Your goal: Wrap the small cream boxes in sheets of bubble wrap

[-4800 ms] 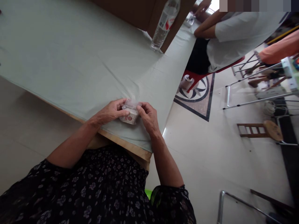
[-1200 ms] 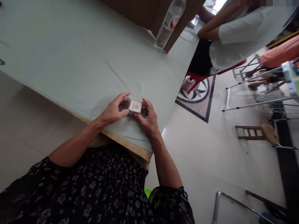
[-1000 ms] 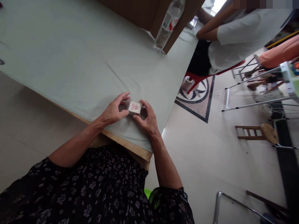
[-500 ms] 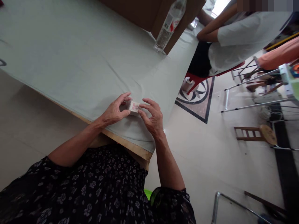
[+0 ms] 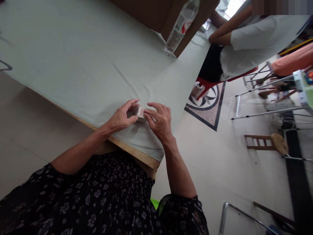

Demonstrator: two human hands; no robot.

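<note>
Pale green cloth [image 5: 85,65] covered the long table [image 5: 137,155] in front of you. Both your forearms came over its near edge, bent and turned in toward each other. Your left hand [image 5: 121,117] lay low, the wrist close to the cloth and the fingers curled into a half-closed arch. Its thumb and forefinger held the small white box [image 5: 140,112] with red print from the left side. Your right hand [image 5: 160,121] was a little higher, with the fingers loosely open and spread. Only the forefinger tip, and perhaps the thumb, touched the right side of the box. The box was between both hands, near the table's corner; I could not tell if it rested on the cloth. Far behind, a clear plastic bottle [image 5: 179,27] stood beside a brown cardboard box [image 5: 146,9]. Another person in a white shirt [image 5: 254,39] sat at the far end.
</note>
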